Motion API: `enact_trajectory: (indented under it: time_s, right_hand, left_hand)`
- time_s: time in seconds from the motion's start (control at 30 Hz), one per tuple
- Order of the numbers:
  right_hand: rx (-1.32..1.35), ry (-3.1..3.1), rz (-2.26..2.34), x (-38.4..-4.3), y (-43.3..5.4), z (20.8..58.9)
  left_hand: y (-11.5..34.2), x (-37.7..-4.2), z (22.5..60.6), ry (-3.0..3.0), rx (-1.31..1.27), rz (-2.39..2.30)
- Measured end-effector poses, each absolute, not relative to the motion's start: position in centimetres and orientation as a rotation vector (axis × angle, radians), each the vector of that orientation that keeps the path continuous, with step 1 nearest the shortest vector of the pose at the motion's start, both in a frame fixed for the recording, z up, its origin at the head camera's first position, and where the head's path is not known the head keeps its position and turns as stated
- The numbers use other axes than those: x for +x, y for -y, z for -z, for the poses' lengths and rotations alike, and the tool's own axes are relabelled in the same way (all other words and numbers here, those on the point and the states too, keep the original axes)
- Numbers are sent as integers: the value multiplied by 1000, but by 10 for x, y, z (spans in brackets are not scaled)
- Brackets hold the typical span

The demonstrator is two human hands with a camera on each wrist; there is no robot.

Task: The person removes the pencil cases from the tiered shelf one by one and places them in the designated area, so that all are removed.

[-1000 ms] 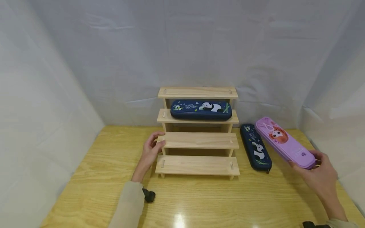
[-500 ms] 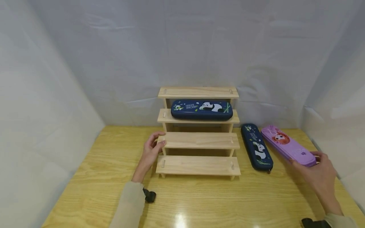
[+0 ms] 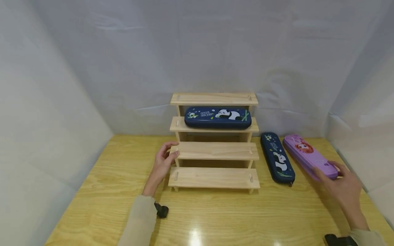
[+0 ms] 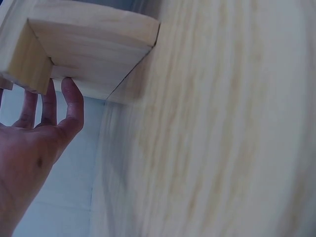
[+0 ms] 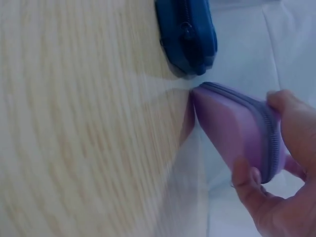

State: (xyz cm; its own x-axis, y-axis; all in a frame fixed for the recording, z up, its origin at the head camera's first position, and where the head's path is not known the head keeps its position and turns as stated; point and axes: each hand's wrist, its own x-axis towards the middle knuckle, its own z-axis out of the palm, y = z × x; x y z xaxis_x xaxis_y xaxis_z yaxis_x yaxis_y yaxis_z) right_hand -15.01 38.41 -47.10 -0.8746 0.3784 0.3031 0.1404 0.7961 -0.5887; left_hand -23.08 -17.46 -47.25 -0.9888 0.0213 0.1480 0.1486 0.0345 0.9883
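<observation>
My left hand (image 3: 163,162) grips the left end of the third board down on a stepped wooden display rack (image 3: 215,151). In the left wrist view its fingers (image 4: 74,98) reach up against the rack's wooden end (image 4: 89,44). At the right, my right hand (image 3: 343,184) pinches the near end of a purple zippered pencil case (image 3: 318,160) between thumb and fingers. The right wrist view shows this case tilted, its far end low by the table and the held end raised. Just left of it lies a navy panda pencil case (image 3: 278,159).
A second navy panda pencil case (image 3: 218,118) lies lengthwise on the rack's second board from the top. The rack stands on a wood-grain table (image 3: 215,215). Pale cloth walls (image 3: 215,44) rise behind and on both sides.
My right hand has lowered the purple pencil case, its far end coming down and to the right, beside the navy one. My left hand stays on the rack.
</observation>
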Motion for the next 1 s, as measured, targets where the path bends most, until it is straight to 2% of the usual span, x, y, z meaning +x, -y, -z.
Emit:
enact_trajectory:
  time_s: [0.5,1.0]
  right_hand:
    - [-602,2859,-986,-154,-379,468]
    - [-353,2752,-863,-155,-369,468]
  left_hand:
    - [175,-232,474,2199,-181,2111]
    - [174,-231,474,2166,-181,2124]
